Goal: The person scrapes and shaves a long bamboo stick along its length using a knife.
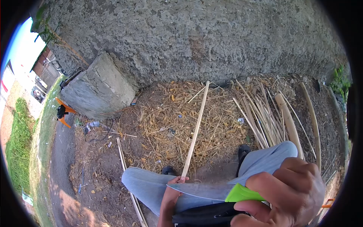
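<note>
Close to the camera, my right hand [289,193] is wrapped round the bright green handle of a knife [242,193]. Its long, wide blade points left across my lap, and the tip overlaps my left hand [174,191] in view. That hand is closed on the lower end of a long, pale bamboo strip [196,130], which slants up and away from me over the ground. Whether the blade touches the strip I cannot tell. The fingers of my left hand are partly hidden behind the blade.
Split bamboo strips [266,117] lie piled at the right, beside a thick bamboo pole [289,121]. Another strip [130,185] rests left of my knee. A rough wall [196,41] and a concrete block [102,87] stand ahead. Dry leaves and shavings cover the ground.
</note>
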{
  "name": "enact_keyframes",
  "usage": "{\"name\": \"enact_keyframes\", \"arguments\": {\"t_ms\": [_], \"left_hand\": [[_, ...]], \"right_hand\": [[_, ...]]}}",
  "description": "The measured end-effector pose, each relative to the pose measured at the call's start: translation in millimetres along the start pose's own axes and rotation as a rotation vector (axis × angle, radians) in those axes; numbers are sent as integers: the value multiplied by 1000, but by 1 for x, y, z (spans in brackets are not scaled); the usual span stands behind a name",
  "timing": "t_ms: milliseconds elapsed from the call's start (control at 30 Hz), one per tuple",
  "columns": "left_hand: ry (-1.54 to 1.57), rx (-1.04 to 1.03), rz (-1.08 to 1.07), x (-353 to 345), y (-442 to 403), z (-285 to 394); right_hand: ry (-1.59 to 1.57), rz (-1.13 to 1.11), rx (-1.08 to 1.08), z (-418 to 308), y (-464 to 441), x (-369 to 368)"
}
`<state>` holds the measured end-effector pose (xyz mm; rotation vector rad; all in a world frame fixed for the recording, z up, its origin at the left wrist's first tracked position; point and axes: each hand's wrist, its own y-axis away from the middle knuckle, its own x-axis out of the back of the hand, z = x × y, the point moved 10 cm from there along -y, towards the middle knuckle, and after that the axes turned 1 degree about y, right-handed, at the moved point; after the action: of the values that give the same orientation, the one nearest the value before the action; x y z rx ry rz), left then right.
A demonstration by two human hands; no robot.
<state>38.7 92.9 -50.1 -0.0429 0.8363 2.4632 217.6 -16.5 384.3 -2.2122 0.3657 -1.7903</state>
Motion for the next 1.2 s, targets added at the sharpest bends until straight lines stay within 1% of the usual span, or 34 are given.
{"name": "enact_keyframes", "arguments": {"t_ms": [33, 67, 100, 133, 233, 267, 333, 433, 467, 533, 633, 667, 733, 767, 833, 867, 933, 967, 1000, 1033, 1100, 1167, 1200], "left_hand": [[-10, 2, 6, 1, 3, 1], [-41, 83, 17, 5, 6, -4], [2, 67, -22, 3, 6, -3], [1, 71, -19, 3, 7, -5], [-4, 67, -22, 4, 7, -3], [0, 61, -27, 4, 7, -3], [10, 59, -27, 4, 6, -3], [68, 45, -43, 6, 4, -7], [53, 32, -21, 7, 4, -7], [27, 26, 4, 6, 3, -5], [45, 59, -32, 3, 4, -5], [30, 61, 1, 3, 6, -2], [10, 57, -3, 6, 5, -6], [-4, 53, -6, 6, 3, -7], [26, 34, -17, 7, 2, -9], [2, 43, 11, 3, 6, -2], [-3, 64, 37, 2, 8, 0], [-23, 69, 27, 2, 9, 1], [-14, 60, 11, 1, 8, 3], [-6, 52, -2, -1, 8, 3], [-12, 44, -11, -4, 8, 5], [-23, 36, -23, -6, 8, 6], [-16, 44, -29, -8, 6, 5]], "right_hand": [[-30, 79, 78, -9, 3, 4], [-60, 157, 152, -16, 7, 9], [-87, 233, 223, -22, 11, 16], [-111, 313, 289, -26, 15, 24], [-131, 321, 412, -32, 7, 43], [-209, 357, 214, -27, -3, 53], [-281, 393, 9, -11, -5, 52], [-191, 468, 90, -9, 6, 47], [-113, 390, 121, -14, 2, 46], [-29, 306, 144, -22, -7, 52], [-51, 187, 29, -28, -20, 41], [-157, 408, -151, -14, -12, 45], [-270, 628, -322, 9, 8, 51], [-288, 554, -129, 8, 12, 50], [-306, 469, 73, -1, 22, 45], [-54, 397, -38, -1, 25, 35], [118, 267, -129, 18, 31, 16], [40, 209, -110, 31, 23, 0], [-118, 98, -146, 48, 17, -26], [-276, -15, -181, 63, 12, -57], [-617, -157, -251, 88, 3, -129], [-715, -38, -372, 114, 8, -198], [-686, -28, -397, 122, 14, -229]]}}
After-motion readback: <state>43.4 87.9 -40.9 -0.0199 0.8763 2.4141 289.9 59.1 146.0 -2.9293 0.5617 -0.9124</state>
